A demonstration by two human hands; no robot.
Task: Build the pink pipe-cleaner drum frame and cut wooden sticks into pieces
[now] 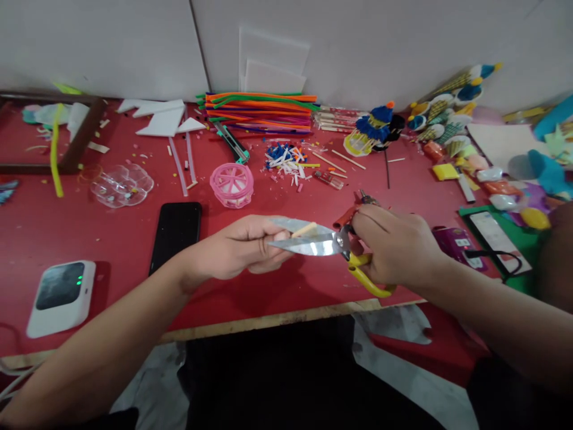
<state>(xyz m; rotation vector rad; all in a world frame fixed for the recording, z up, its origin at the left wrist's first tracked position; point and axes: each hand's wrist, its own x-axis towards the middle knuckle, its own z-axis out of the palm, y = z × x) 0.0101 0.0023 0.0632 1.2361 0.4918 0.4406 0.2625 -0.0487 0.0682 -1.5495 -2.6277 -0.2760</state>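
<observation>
Our left hand (pixel 250 248) was closed in a pinch, its thumb and fingers gripping one end of a short pale stick (pixel 306 229). Our right hand (pixel 387 242) was wrapped round the yellow and red handles (pixel 359 261) of the scissors (pixel 341 240), whose blades (pixel 308 246) stood apart. The stick began at the left hand's fingertips and poked out slantwise toward the right hand and a little away from us, so the left hand was clearly the nearer of the two. What mattered most, we judged, was the angle: the blades ran from the right hand across to the left, and the stick's long axis made only a slant with them rather than standing square across. The blade tips reached as far as our left fingers, which put skin close to the edges. Whether the stick sat between the blades or in front of the farther one, we could not tell.

Just beyond the left hand, a pink openwork piece (pixel 233 182) stood on the red bench (pixel 215 298), and a black phone (pixel 176 230) lay beside its wrist. Past both hands, between them, we had a heap of small bits (pixel 289 160), with a bundle of coloured stems (pixel 262 113) behind.
</observation>
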